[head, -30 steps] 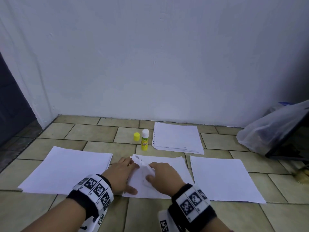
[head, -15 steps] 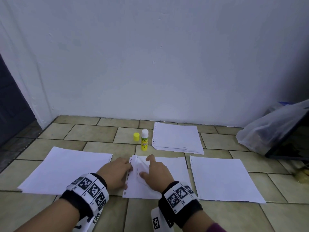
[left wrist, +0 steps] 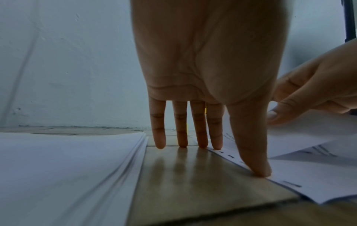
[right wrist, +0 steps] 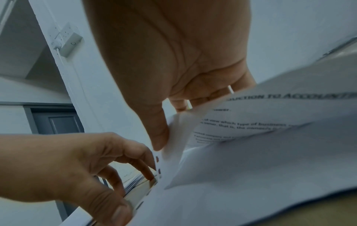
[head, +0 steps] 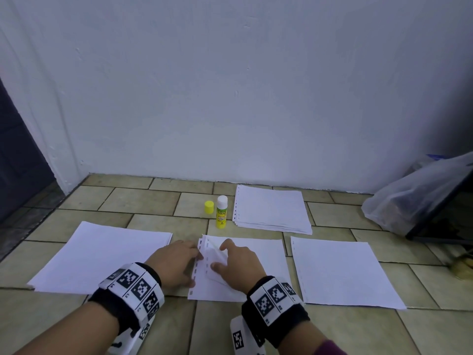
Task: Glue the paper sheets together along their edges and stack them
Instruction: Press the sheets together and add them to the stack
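Left hand (head: 174,263) open, fingers straight, fingertips (left wrist: 258,171) down at the punched edge of the middle sheet stack (head: 258,257): thumb and index tip press on the edge strip, the other three tips land on the floor tile (left wrist: 193,175) just beside it. Right hand (head: 239,262) pinches the top sheet (right wrist: 251,122) of that same stack between thumb and fingers, punched-side corner peeled up and curling; printed text shows on its underside in the right wrist view, too blurred to read in full.

Everything else, relative to the middle sheet stack:
- glue stick (head: 221,211): upright just behind the stack's far left corner, cap off, not touching it
- yellow cap (head: 209,207): just left of the glue stick, apart from it
- punched sheet pile (head: 271,208): behind, toward the wall, right of the glue stick
- left paper pile (head: 102,254): left side, a strip of tile between
- right sheet (head: 340,270): right side, narrow gap
- plastic bag (head: 409,198): far right, by the wall, well apart

All paper lies flat on the tiles except the lifted corner
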Tool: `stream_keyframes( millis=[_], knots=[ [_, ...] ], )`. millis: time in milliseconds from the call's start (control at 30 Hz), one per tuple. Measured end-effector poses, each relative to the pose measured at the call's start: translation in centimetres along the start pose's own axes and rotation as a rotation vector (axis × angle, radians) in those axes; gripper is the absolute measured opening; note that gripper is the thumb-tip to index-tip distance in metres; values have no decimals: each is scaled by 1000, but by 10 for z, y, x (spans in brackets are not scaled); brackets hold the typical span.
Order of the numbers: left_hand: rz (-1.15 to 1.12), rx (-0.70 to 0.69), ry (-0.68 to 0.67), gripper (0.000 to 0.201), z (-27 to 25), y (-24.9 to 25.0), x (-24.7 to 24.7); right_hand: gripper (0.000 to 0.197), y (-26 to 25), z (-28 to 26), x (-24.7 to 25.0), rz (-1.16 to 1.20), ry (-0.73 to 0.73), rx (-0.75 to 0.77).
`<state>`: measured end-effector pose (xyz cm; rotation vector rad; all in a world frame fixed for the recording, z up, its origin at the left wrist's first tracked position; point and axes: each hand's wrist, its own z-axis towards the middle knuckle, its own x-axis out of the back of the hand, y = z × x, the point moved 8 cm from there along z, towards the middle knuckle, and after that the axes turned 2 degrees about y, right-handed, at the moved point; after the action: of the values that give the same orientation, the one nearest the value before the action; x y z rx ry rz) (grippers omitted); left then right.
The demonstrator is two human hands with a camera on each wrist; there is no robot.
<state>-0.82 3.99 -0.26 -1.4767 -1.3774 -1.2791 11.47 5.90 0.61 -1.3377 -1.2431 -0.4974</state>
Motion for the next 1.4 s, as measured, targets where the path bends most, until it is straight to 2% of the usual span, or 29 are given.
stream_keyframes(
  millis=[333,633,867,1400],
  knots=[
    [-33,87,13,48,-2,-7,0,50,1,2,-10,-107,-16,-10],
    [-56,89,8,46,-1,-9,-1,55,-2,2,-12,-161,-45,-14],
    [-60,95,12,45,1,-11,-3,50,-3,2,-14,-194,-56,-40],
    [-67,120,6,52,1,-18,-6,61,-3,7,-25,-251,-98,-52]
  ],
)
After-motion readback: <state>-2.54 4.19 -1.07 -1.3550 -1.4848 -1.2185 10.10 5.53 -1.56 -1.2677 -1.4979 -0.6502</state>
